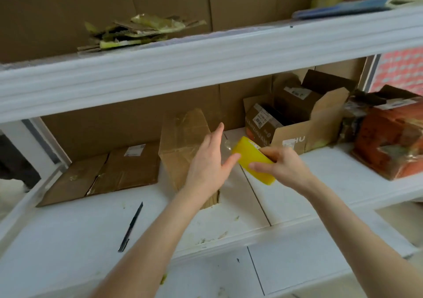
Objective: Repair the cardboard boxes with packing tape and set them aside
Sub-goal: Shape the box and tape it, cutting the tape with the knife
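Observation:
My right hand [282, 166] grips a yellow roll of packing tape [254, 160] above the white shelf [68, 240]. My left hand [209, 160] is spread with straight fingers just left of the roll, its thumb touching the roll's edge. A clear strip of tape seems to run from the roll toward that hand. Behind the left hand stands a flattened cardboard box [180, 144], tilted and glossy with tape. Another flattened box [103, 174] lies flat to its left.
A black utility knife [131, 226] lies on the shelf at front left. An open carton holding smaller boxes [297, 119] sits at back right, an orange box [389, 142] beyond it. Tape and cardboard scraps [137, 31] pile on the upper shelf.

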